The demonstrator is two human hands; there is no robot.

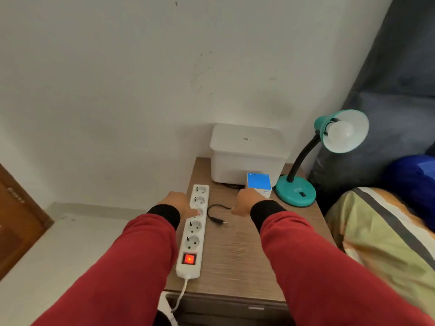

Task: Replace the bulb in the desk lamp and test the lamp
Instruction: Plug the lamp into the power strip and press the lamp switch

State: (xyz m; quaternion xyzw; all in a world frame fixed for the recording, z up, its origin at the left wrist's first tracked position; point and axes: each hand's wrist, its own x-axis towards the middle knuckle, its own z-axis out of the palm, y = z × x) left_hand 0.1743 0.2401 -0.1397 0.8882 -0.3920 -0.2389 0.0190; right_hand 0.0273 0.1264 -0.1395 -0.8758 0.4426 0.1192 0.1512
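Observation:
A teal desk lamp (295, 189) stands at the right edge of the bedside table (237, 250), its black gooseneck bent up to a shade holding a white bulb (340, 132) that is dark. The lamp's black cord ends in a plug (217, 221) lying loose on the tabletop beside the white power strip (194, 228), whose red switch (189, 259) glows. A blue and white bulb box (259, 184) stands in front of the lamp base. My left hand (177, 203) rests on the strip's middle. My right hand (244, 202) hovers by the box; its fingers are hidden.
A white lidded plastic box (247, 154) sits at the back of the table against the wall. A bed with a striped blanket (386, 234) and a dark headboard lies to the right. A wooden door (18, 220) is at the left, floor below.

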